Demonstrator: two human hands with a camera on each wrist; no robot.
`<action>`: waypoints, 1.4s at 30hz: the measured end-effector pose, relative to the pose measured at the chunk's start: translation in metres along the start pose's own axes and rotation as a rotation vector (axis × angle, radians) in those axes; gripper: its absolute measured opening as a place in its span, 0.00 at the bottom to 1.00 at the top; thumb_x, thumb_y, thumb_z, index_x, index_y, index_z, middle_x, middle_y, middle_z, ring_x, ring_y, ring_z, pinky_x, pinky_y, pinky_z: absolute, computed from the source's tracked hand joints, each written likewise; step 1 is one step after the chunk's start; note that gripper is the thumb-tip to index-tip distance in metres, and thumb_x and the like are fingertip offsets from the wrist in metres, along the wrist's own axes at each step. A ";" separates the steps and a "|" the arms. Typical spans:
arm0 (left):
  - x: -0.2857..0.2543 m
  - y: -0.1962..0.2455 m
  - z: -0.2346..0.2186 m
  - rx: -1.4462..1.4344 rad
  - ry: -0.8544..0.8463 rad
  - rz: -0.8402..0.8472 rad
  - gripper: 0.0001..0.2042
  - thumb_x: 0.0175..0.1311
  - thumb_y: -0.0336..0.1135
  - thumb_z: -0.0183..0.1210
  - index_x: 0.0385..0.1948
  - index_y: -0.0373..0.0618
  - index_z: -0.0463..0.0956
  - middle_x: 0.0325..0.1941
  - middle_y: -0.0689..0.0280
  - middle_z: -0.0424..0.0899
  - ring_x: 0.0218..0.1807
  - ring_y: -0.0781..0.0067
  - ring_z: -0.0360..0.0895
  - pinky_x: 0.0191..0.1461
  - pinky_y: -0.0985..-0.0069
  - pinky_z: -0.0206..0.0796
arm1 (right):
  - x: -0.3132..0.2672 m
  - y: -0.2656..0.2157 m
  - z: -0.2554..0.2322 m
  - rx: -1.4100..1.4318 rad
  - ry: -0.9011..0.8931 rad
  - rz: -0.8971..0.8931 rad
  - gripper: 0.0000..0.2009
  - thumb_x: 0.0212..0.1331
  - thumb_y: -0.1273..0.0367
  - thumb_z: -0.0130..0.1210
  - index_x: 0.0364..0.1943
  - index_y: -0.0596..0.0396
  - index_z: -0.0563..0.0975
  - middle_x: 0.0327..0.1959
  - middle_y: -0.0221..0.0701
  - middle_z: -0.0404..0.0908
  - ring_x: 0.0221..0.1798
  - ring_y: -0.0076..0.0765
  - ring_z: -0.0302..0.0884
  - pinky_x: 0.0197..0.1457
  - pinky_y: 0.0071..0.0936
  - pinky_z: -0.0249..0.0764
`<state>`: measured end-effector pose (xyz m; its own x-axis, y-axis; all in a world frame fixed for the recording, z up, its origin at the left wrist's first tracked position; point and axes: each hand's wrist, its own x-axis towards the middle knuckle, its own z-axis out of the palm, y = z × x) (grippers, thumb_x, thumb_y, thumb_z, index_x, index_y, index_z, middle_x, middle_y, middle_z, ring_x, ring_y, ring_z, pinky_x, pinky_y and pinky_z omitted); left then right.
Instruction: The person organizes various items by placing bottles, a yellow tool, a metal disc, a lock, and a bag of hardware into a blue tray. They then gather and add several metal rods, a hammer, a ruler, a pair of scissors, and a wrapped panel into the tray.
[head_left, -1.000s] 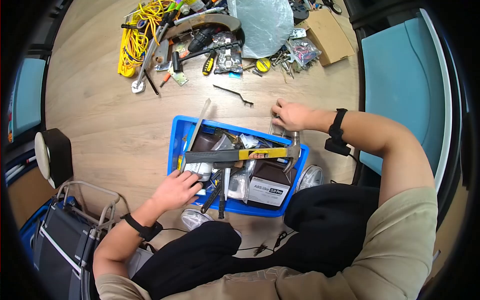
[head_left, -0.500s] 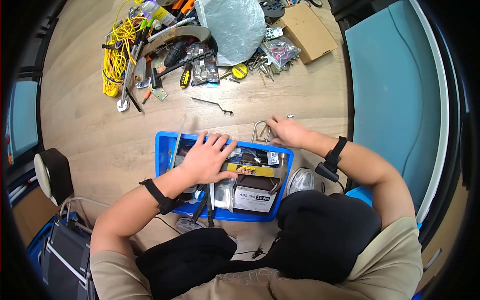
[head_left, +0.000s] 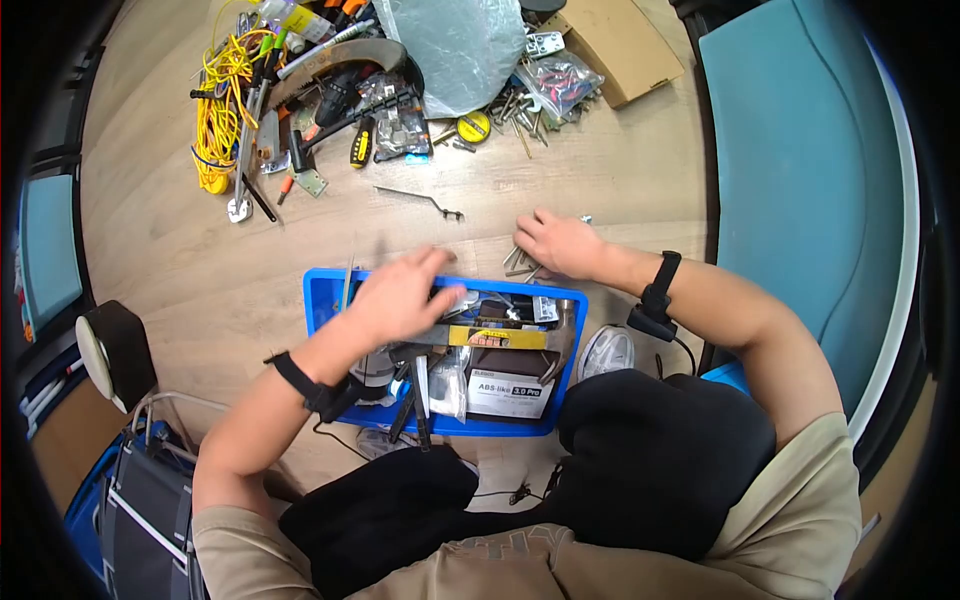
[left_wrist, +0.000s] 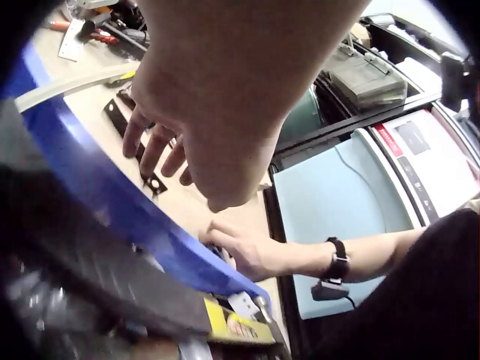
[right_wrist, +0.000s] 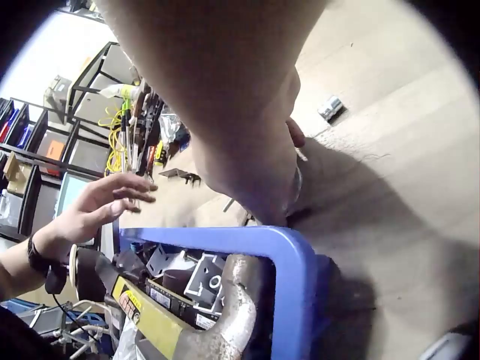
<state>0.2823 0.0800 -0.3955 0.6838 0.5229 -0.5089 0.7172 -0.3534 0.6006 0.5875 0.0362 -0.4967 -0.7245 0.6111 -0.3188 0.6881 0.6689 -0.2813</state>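
My left hand (head_left: 400, 292) hovers over the back left part of the blue bin (head_left: 450, 430), fingers spread and holding nothing. In the left wrist view, the fingers of the left hand (left_wrist: 214, 127) reach past the bin's rim (left_wrist: 142, 217). On the floor just behind the bin, my right hand (head_left: 560, 243) bends its fingers down at several thin metal pieces (head_left: 518, 262); whether it grips one is hidden. Across the bin's contents lies a hammer with a yellow and black handle (head_left: 495, 337), its metal head (right_wrist: 236, 307) at the right end.
A thin dark bent rod (head_left: 415, 197) lies on the floor behind the bin. Farther back are a yellow cord bundle (head_left: 222, 130), a saw blade, a yellow-and-black screwdriver (head_left: 361, 143), loose screws, a silvery bag (head_left: 455, 50) and a cardboard box (head_left: 615, 50). A shoe (head_left: 606, 352) stands right of the bin.
My left hand has moved from the bin's left front side to above its back rim. The right hand has stayed by the metal pieces, where an arched one no longer shows.
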 end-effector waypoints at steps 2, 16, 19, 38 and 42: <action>0.023 -0.020 0.000 0.158 0.160 0.013 0.22 0.71 0.47 0.60 0.58 0.41 0.75 0.65 0.53 0.78 0.63 0.47 0.77 0.64 0.54 0.72 | 0.000 0.001 -0.005 -0.017 -0.070 0.093 0.30 0.43 0.54 0.74 0.48 0.54 0.76 0.54 0.35 0.75 0.55 0.41 0.78 0.47 0.34 0.86; 0.074 -0.069 0.005 0.641 0.215 -0.078 0.08 0.65 0.29 0.56 0.43 0.44 0.79 0.46 0.60 0.85 0.51 0.54 0.86 0.50 0.57 0.78 | -0.013 -0.004 -0.007 0.196 0.021 0.212 0.15 0.55 0.67 0.64 0.45 0.51 0.75 0.46 0.34 0.81 0.51 0.42 0.83 0.49 0.37 0.74; 0.054 -0.046 -0.006 0.464 0.301 -0.039 0.07 0.66 0.29 0.58 0.42 0.43 0.80 0.43 0.56 0.85 0.45 0.51 0.86 0.46 0.57 0.78 | -0.005 0.000 -0.004 0.145 0.025 0.104 0.15 0.52 0.70 0.64 0.44 0.52 0.76 0.43 0.36 0.83 0.49 0.47 0.84 0.49 0.41 0.76; -0.152 -0.105 0.045 0.103 0.331 -0.424 0.09 0.68 0.38 0.61 0.32 0.42 0.81 0.33 0.54 0.86 0.36 0.45 0.85 0.39 0.53 0.77 | 0.007 -0.012 -0.006 0.258 -0.078 0.284 0.05 0.50 0.72 0.60 0.31 0.55 0.83 0.32 0.44 0.86 0.41 0.57 0.86 0.43 0.49 0.82; -0.147 -0.107 0.043 0.184 0.326 -0.357 0.10 0.69 0.40 0.59 0.32 0.43 0.80 0.35 0.56 0.86 0.36 0.48 0.85 0.40 0.53 0.77 | 0.026 -0.014 -0.045 0.426 -0.045 0.286 0.07 0.46 0.71 0.64 0.29 0.56 0.81 0.31 0.47 0.85 0.41 0.57 0.86 0.44 0.50 0.80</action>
<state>0.1110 0.0076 -0.4111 0.3357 0.8403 -0.4257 0.9300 -0.2240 0.2913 0.5572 0.0622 -0.4605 -0.5086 0.7195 -0.4728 0.8211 0.2402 -0.5178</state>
